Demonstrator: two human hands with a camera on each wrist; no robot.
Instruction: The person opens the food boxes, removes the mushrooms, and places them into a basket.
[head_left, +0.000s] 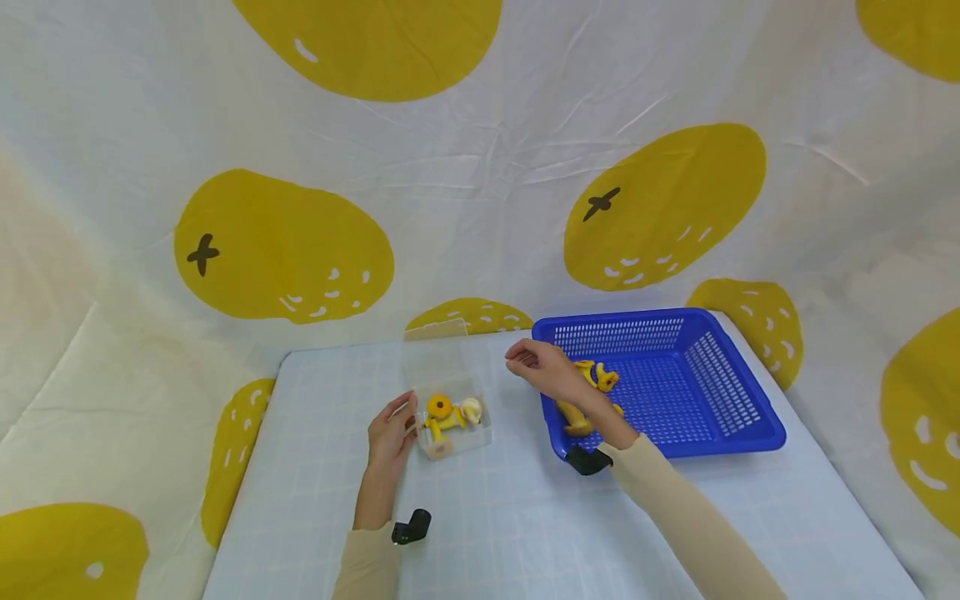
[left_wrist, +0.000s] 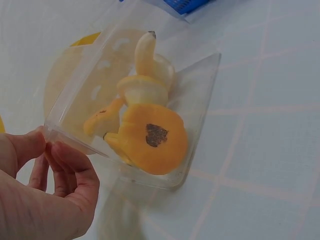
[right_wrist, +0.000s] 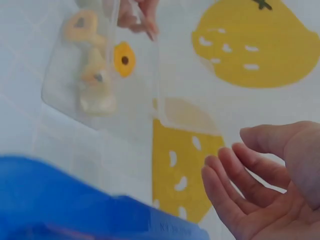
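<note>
With our left hand (head_left: 388, 429) we are pinching a corner of a clear box (head_left: 474, 442) between thumb and fingertips; the thin plastic is blurring where wall ends and lid begins. Our right hand (head_left: 551, 371) is hovering by the left rim of a blue basket (head_left: 675, 400), its bare fingers loosely bent, and the right wrist view is showing us a narrow gap between thumb and fingertips.

Inside the box, on the desk (head_left: 300, 467), a round orange piece (head_left: 439, 407) with a dark centre is lying beside a pale piece (head_left: 471, 410); other yellow bits are overlapping, so we are failing to count them. The see-through lid (head_left: 435, 358) is standing up behind, barely showing.

To the right, the basket is holding yellow pieces (head_left: 606, 379), and our right forearm is covering part of them. In the right wrist view its rim is running out of frame, its lettering blurring past reading. Our 2 sleeves (head_left: 367, 567) are leaving by the bottom edge. Behind everything, a fruit-printed cloth (head_left: 480, 208) is hanging.
</note>
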